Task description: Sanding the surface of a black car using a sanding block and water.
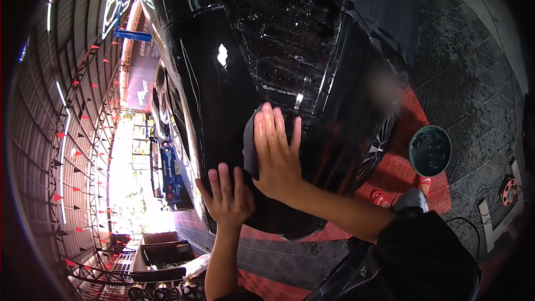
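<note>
Both hands are up against the wet black car [290, 39], and the way each lies tells its job. The right hand [277, 153] is spread flat, fingers together and straight, pressing a dark cloth [249, 139] onto the glossy panel; it is not clenched round the cloth but pins it under the palm, which suits wiping a broad curved surface, since a flat hand spreads the pressure evenly. Only the cloth's left edge shows, peeking out beside the thumb side of that hand. The left hand [225, 195] sits just below and to the left, open and empty, its fingers splayed on the bodywork with nothing in it; it looks like a brace, steadying the person as they lean in. Water beads sit all over the panel above the hands, so the paint there is wet. Down to the right, a wheel [378, 146] stands over red floor tiles [398, 170], and a round dark green bucket [429, 150] rests on the floor well apart from the hands, near the person's foot [411, 199]. Off to the left a metal-roofed bay opens to bright daylight.
</note>
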`<state>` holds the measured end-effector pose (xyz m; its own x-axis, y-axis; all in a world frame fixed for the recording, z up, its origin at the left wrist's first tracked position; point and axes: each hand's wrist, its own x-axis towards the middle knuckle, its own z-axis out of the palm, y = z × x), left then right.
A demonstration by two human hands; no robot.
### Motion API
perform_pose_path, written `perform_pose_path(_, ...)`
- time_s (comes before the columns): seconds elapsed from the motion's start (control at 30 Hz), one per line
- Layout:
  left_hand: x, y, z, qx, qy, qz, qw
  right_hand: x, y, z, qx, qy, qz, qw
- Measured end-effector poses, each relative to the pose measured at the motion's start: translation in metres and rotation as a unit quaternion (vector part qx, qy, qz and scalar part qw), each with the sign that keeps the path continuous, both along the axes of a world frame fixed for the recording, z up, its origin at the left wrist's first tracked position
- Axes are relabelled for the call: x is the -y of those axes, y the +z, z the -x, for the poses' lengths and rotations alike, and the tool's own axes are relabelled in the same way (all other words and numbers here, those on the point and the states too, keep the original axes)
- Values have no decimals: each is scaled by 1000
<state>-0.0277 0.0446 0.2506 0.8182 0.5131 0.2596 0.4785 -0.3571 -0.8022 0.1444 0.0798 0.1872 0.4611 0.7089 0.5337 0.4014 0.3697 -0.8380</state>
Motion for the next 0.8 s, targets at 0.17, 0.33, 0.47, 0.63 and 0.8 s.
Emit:
perform_pose_path(0.17, 0, 1, -2, -16, 4, -15, 1000, -33, 42, -28, 5, -13, -41, 999)
perform_pose_path(0.33, 3, 0, 6, -5, 14, 2, 1000, -6, 17, 8, -55, 15, -42, 997)
perform_pose_path(0.47, 0, 2, 1, -13, 5, -17, 1000, -42, 62, -38, -18, 11, -50, 999)
perform_pose_path(0.63, 3, -1, 8, -12, 12, -7, 1000, -9, 12, 9, -18, 6, -63, 998)
perform_pose_path(0.8, 2, 1, 2, -3, 11, -6, 1000, -72, 82, -52, -17, 2, -74, 997)
